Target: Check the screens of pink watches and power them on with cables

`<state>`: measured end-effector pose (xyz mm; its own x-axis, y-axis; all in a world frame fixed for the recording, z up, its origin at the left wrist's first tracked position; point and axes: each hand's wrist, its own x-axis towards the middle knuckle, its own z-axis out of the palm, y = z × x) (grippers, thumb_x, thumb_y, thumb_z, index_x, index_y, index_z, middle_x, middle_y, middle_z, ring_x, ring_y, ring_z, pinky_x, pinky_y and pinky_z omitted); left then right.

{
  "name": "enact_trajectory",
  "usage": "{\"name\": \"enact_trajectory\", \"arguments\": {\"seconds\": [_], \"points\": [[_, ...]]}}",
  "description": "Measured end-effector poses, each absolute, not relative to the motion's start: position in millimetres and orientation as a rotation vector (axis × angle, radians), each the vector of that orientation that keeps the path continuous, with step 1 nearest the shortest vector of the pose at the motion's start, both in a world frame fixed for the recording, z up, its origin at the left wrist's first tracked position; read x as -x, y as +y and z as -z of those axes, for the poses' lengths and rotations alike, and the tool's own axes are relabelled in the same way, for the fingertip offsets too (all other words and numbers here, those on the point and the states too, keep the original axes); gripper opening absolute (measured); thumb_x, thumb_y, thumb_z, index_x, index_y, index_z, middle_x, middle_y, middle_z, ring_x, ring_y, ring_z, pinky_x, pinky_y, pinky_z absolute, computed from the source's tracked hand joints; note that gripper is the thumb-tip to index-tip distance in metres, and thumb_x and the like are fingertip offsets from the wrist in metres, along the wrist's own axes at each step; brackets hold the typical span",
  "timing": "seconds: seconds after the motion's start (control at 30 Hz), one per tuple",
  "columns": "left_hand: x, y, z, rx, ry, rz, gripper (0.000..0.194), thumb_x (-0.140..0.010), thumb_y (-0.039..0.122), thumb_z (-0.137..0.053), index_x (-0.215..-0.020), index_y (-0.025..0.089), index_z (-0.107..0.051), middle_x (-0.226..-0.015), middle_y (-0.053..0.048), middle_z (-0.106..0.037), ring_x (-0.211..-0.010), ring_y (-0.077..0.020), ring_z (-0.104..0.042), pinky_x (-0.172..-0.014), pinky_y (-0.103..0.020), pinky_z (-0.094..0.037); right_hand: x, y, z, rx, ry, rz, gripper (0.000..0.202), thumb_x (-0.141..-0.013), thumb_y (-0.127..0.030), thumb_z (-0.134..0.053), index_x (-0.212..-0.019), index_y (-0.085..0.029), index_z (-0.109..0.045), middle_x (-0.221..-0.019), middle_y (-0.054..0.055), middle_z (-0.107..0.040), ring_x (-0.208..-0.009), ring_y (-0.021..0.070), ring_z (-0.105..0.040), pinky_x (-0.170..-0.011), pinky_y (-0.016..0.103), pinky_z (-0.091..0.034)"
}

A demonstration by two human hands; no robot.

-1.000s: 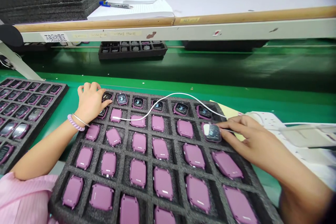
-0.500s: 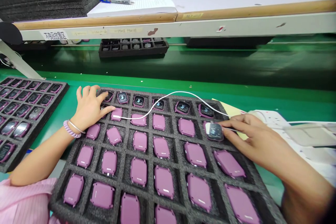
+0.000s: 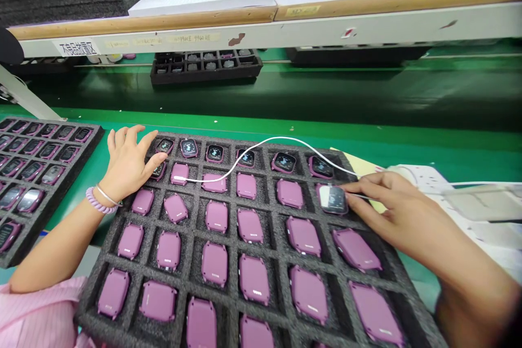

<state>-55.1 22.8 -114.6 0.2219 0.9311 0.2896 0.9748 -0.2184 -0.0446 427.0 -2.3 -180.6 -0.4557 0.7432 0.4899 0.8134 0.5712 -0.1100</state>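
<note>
A dark grey foam tray (image 3: 187, 239) holds rows of purple smartwatch bodies without straps. Most lie back-up; those in the far row show dark, lit screens. My left hand (image 3: 126, 160) is open at the tray's far left corner, fingers spread beside a screen-up watch (image 3: 165, 145). At the right side, my right hand (image 3: 385, 201) pinches the edge of a smartwatch (image 3: 333, 199), its glossy screen facing up. A thin white cable (image 3: 281, 138) arches over the tray. Its end rests on a purple watch (image 3: 179, 173) in the second row; its other end runs toward my right hand.
Another foam tray (image 3: 44, 147) of watches stands at the left. White power strips (image 3: 424, 174) and yellow paper (image 3: 359, 160) lie at the right. Beyond the green bench, a small tray (image 3: 207, 73) sits under a shelf (image 3: 367, 27) bearing a notebook (image 3: 204, 0) and a pen.
My left hand has drawn back slightly to the left, uncovering the lit watches at the corner. My right hand stays at the same smartwatch.
</note>
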Motion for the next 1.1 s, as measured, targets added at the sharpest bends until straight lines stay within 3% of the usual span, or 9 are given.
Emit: {"name": "enact_trajectory", "arguments": {"seconds": [0.17,0.3,0.5,0.63,0.8,0.97,1.1], "points": [[57.9,24.3,117.6,2.384,-1.739,0.336,0.065,-0.104,0.060,-0.037,-0.150,0.019,-0.056,-0.149,-0.023,-0.046,-0.131,-0.0434,-0.042,-0.114,-0.072,-0.032,-423.8,-2.8,178.3,1.226,-2.284,0.194,0.032,-0.101,-0.035,-0.048,-0.091,-0.018,-0.073,-0.083,0.008,-0.058,-0.071,0.0245,-0.060,-0.058,0.034,-0.049],[50.6,21.9,113.1,2.648,-1.508,0.431,0.053,-0.101,0.054,-0.051,-0.140,0.020,-0.064,-0.141,-0.019,-0.052,-0.129,-0.0366,-0.044,-0.118,-0.063,-0.035,-418.6,-5.3,174.3,1.269,-2.267,0.181,0.034,-0.099,-0.036,-0.048,-0.086,-0.017,-0.074,-0.080,0.008,-0.059,-0.069,0.0228,-0.060,-0.059,0.032,-0.044],[28.2,18.7,102.2,2.949,-1.296,0.290,0.032,-0.093,0.039,-0.067,-0.121,0.024,-0.073,-0.126,-0.010,-0.066,-0.118,-0.0304,-0.054,-0.112,-0.054,-0.042,-408.2,-12.2,169.7,1.588,-2.208,0.303,0.034,-0.095,-0.031,-0.046,-0.079,-0.019,-0.073,-0.085,0.012,-0.069,-0.081,0.0263,-0.065,-0.065,0.033,-0.026],[29.3,20.6,102.6,2.911,-1.319,0.185,0.030,-0.095,0.038,-0.061,-0.121,0.026,-0.072,-0.119,-0.008,-0.073,-0.114,-0.0313,-0.061,-0.114,-0.059,-0.038,-404.9,-13.8,166.0,1.620,-2.159,0.143,0.028,-0.097,-0.029,-0.050,-0.085,-0.018,-0.073,-0.087,0.012,-0.067,-0.084,0.0283,-0.064,-0.071,0.036,-0.038],[34.6,27.4,108.4,2.802,-1.219,0.141,0.033,-0.095,0.034,-0.049,-0.115,0.026,-0.074,-0.108,-0.010,-0.076,-0.106,-0.0357,-0.066,-0.114,-0.069,-0.034,-396.0,-18.4,148.9,1.589,-1.961,0.214,0.025,-0.102,-0.030,-0.052,-0.090,-0.020,-0.072,-0.090,0.012,-0.067,-0.088,0.0300,-0.065,-0.078,0.041,-0.047],[26.0,36.1,105.1,2.774,-1.167,0.029,0.030,-0.089,0.036,-0.054,-0.106,0.023,-0.075,-0.100,-0.013,-0.076,-0.104,-0.0394,-0.068,-0.115,-0.070,-0.034,-370.4,-23.8,141.7,1.317,-2.195,-0.054,0.019,-0.106,-0.025,-0.054,-0.098,-0.021,-0.071,-0.094,0.007,-0.071,-0.090,0.0249,-0.067,-0.085,0.039,-0.043],[31.7,46.8,97.5,2.954,-1.413,0.169,0.047,-0.090,0.056,-0.052,-0.119,0.024,-0.073,-0.102,-0.012,-0.077,-0.101,-0.0359,-0.071,-0.112,-0.059,-0.044,-359.5,-26.4,145.9,1.310,-2.416,-0.079,0.021,-0.109,-0.022,-0.050,-0.104,-0.021,-0.070,-0.096,0.007,-0.072,-0.091,0.0233,-0.067,-0.086,0.038,-0.036]]}}
